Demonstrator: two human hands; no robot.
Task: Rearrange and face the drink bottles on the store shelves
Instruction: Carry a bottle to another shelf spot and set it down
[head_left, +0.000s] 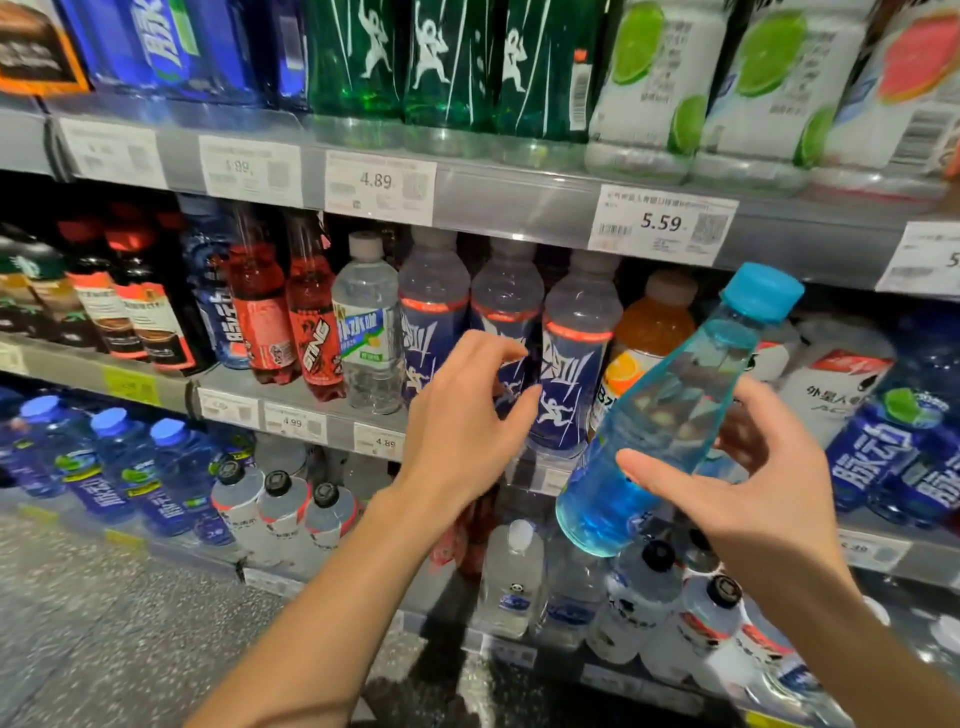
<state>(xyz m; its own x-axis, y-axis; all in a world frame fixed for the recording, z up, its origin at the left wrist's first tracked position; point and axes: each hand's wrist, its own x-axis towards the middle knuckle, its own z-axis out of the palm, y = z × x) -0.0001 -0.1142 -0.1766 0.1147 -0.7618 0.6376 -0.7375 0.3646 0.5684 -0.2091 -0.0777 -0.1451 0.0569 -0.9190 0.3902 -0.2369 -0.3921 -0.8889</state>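
I have my right hand (748, 483) wrapped loosely round a clear blue plastic bottle with a light blue cap (670, 415), thumb across its lower front and fingers behind it, so the bottle is off the shelf and tilted, cap up and away to the right, base low and towards me. My left hand (462, 415) holds nothing; its fingers are curled and spread, reaching forward at the row of clear bottles with dark blue and red labels (571, 364) standing on the middle shelf just beyond its fingertips. Whether those fingertips already touch a label I cannot tell, as the hand covers the spot.

As I read it, I am mid-rearrangement: one bottle in hand waiting for a slot, the free hand about to shift or turn the front bottles. To the right of my left hand, behind the held bottle, stands an orange juice bottle with a grey cap (654, 322); to its left a clear water bottle with a green and blue label (366, 327) and red soda bottles (311, 317).

The next move calls for the left hand to close on one labelled bottle and slide or turn it to face out. The right must keep the tilted bottle clear of the shelf edge with its price tags (662, 223) above it.
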